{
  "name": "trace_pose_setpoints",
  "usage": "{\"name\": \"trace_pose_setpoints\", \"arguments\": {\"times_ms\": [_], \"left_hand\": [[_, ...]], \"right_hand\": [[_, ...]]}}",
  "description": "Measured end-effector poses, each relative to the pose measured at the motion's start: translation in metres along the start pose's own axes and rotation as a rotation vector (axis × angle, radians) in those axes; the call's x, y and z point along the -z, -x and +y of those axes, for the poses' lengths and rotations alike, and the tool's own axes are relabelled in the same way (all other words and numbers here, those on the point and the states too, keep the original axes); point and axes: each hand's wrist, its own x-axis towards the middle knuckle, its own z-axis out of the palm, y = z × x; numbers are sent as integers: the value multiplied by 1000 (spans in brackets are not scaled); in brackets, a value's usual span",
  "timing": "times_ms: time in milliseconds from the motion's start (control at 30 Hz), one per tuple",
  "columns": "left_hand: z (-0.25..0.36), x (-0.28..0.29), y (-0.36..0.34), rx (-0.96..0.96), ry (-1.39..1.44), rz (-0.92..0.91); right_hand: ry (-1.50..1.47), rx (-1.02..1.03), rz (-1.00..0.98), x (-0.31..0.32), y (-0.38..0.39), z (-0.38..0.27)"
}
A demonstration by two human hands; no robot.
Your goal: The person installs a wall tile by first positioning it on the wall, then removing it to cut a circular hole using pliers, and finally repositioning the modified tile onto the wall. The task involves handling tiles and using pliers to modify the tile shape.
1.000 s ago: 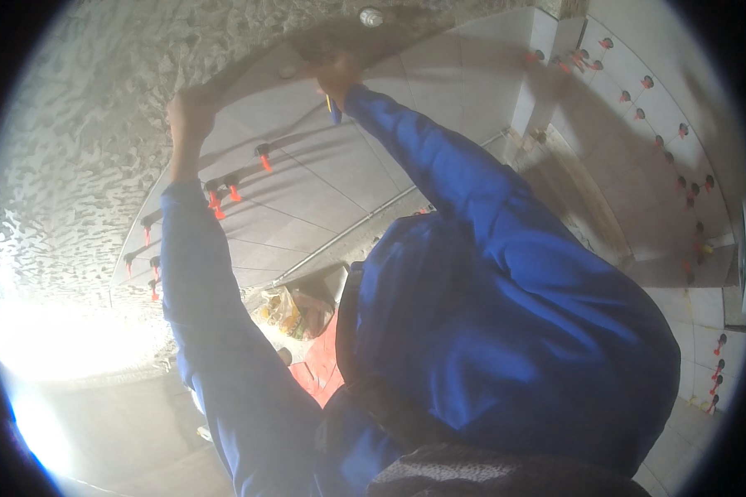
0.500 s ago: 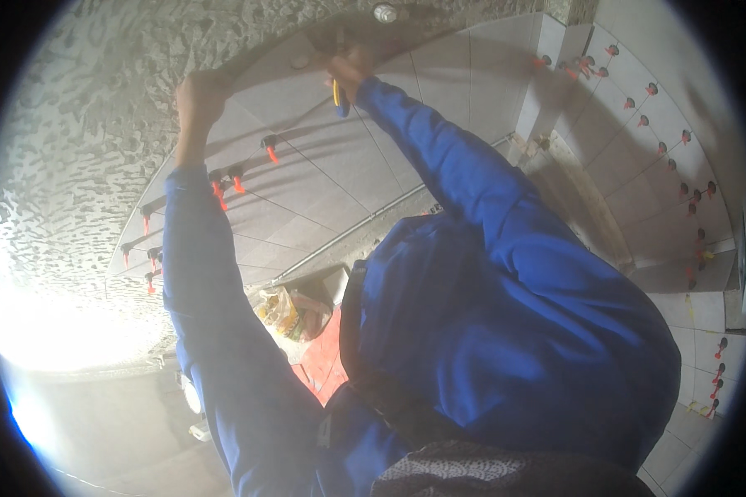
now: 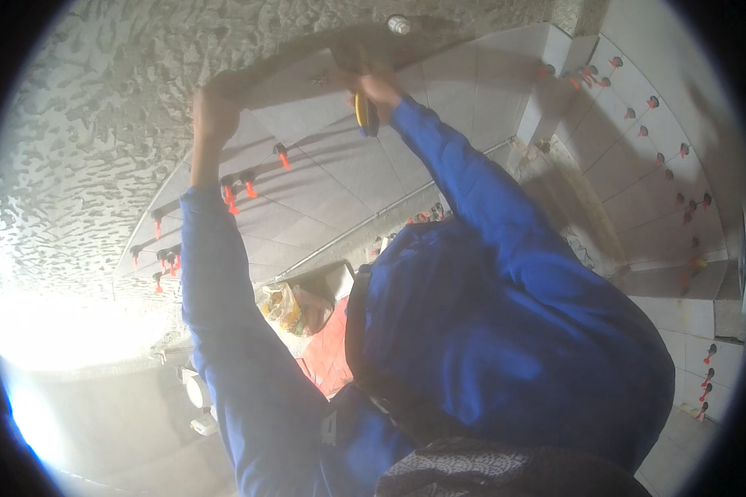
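Both my arms, in blue sleeves, reach up to a wall of large grey tiles (image 3: 327, 178). My right hand (image 3: 380, 89) is closed round a tool with a yellow and dark blue handle (image 3: 365, 114). The tool's handle hangs below the fist; its other end lies in shadow near the top edge of the tiles, so its kind is unclear. My left hand (image 3: 214, 114) is at the upper left border of the tiling, by the rough wall (image 3: 116, 141). Its fingers are turned away and shadowed. Red and black tile levelling clips (image 3: 282, 156) stick out of the joints below.
A round pale fitting (image 3: 399, 24) sits in the wall above the tiles. More red clips (image 3: 652, 103) stand on the tiled wall at right. A metal strip (image 3: 331, 247) runs along the lower tile edge. An open plastic bag (image 3: 280, 308) lies below, and a bright light glares at left.
The whole view has shifted slightly, so the wall appears a little farther right and lower. My right hand and the tool have moved slightly right and down. My left hand stays by the tile border.
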Motion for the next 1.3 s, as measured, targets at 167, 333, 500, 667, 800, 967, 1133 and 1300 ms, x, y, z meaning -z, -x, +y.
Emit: {"name": "trace_pose_setpoints", "arguments": {"times_ms": [167,333,500,667,800,967,1133,1300], "left_hand": [[14,7,14,125,267,-33],[30,9,23,57,196,70],[41,7,35,176,244,123],[64,-7,56,26,-221,291],[105,-38,101,121,-40,491],[120,-60,191,589,816,423],[119,-64,299,1023,796,545],[177,-79,412,1527,641,866]], "right_hand": [[-76,-106,-13,-7,28,-5],[-99,-71,-35,-4,42,-10],[-57,-51,-29,-1,55,-11],[-109,-78,61,-8,74,-6],[-133,-95,69,-12,96,-5],[58,-232,-21,-18,127,15],[105,-634,-220,-22,148,80],[346,-1117,-412,14,138,174]]}}
